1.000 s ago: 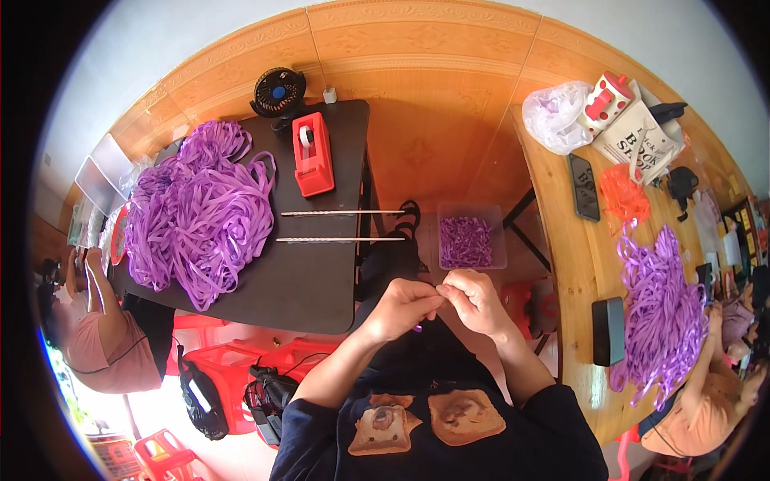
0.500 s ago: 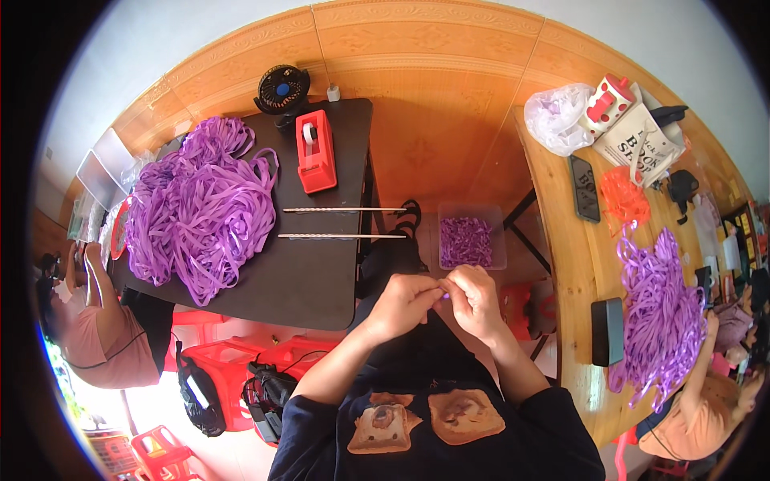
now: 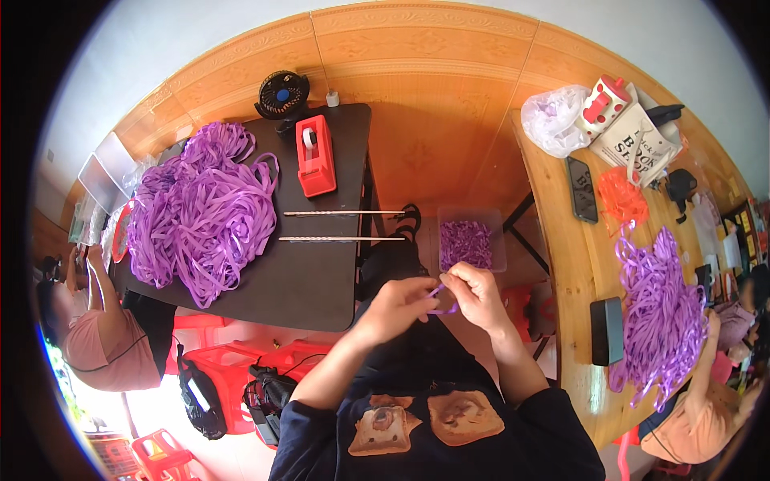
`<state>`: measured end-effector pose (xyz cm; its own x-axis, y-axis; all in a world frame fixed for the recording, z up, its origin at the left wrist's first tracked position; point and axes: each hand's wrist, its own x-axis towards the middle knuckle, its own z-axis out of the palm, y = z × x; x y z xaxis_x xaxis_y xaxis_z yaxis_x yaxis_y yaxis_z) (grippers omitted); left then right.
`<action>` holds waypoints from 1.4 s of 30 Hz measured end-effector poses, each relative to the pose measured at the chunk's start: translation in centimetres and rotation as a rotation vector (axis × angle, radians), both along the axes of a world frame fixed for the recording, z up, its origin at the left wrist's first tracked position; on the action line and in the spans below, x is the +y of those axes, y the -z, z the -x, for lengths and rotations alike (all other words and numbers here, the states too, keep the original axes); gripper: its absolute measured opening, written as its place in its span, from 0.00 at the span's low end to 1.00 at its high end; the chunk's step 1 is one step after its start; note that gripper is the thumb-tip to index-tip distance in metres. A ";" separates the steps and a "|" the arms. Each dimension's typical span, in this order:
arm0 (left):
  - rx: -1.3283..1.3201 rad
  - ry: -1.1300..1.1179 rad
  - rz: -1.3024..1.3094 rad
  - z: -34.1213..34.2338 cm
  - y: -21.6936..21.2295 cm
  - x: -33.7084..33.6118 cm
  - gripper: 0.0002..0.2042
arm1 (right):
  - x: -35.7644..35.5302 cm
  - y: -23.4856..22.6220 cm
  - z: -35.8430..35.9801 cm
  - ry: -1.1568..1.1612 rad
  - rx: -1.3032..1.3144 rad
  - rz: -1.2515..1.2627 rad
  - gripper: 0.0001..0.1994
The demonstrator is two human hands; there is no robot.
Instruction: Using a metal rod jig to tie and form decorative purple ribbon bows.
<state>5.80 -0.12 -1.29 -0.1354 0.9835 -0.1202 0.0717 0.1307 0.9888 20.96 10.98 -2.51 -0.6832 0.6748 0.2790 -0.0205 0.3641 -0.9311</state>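
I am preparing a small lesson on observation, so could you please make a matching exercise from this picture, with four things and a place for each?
1. tape dispenser
2. purple strip
3. phone
4. plastic tub

A. lying on the wooden table
B. on the dark table
C. between the two tables, with purple pieces inside
D. held between left hand and right hand

Pairs: 1-B, 2-D, 3-A, 4-C

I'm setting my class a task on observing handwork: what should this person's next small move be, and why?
Probably the left hand and right hand should ease slightly apart to snug the purple ribbon: both appear to hold it, and a slack bend shows between them.
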 end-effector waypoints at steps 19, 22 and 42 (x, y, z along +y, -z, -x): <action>-0.758 0.044 0.128 0.9 -1.0 0.0 0.09 | 2.5 -0.9 -1.0 -0.170 0.066 -0.311 0.09; -0.792 0.090 0.128 0.8 -1.0 -0.1 0.10 | 2.5 -1.0 -0.4 -0.064 0.078 -0.504 0.10; -0.749 0.079 0.076 0.3 -2.0 0.7 0.11 | 1.8 0.4 1.5 0.184 0.200 -0.648 0.12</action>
<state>5.55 0.54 0.67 0.0796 0.9722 -0.2203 -0.6038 0.2229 0.7654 19.47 12.80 -2.94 -0.4670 0.4297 0.7728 -0.0536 0.8586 -0.5098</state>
